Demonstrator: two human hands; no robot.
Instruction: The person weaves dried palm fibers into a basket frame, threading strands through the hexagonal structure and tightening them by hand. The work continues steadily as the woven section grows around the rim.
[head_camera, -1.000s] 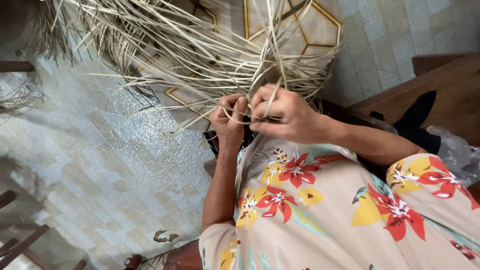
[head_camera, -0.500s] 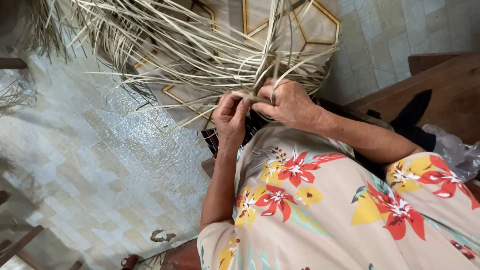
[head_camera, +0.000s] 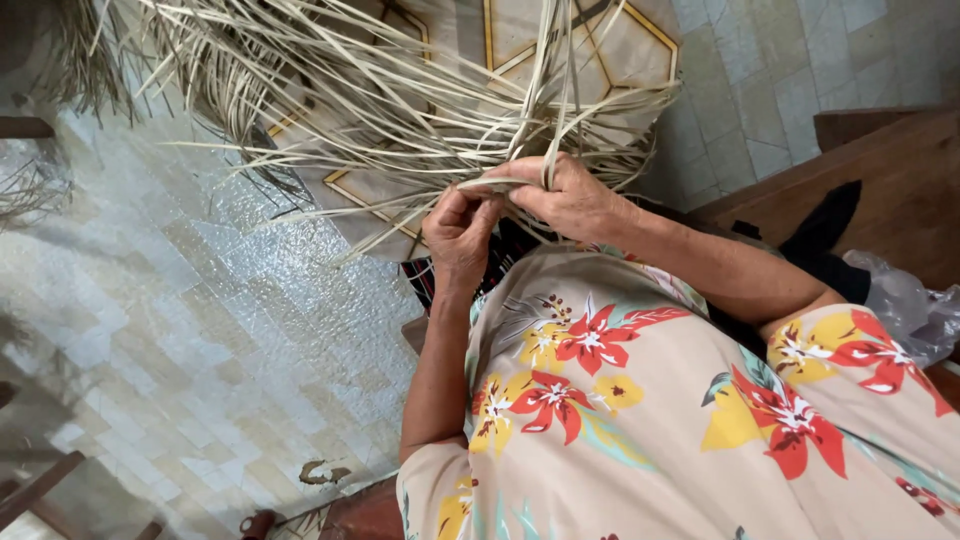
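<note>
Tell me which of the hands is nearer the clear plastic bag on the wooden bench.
Right. The right hand grips the straw strips, on the bag's side of the picture. The left hand pinches the same strips just beyond it, farther from the bag. Neither touches it.

Both hands meet at the near edge of a spread of pale dried palm strips (head_camera: 400, 110). The left hand (head_camera: 462, 232) pinches strips from below; the right hand (head_camera: 572, 198) closes over them from above, fingers curled. Loose strips fan out over a tiled floor (head_camera: 200, 320). A clear plastic bag (head_camera: 905, 305) lies at right.
</note>
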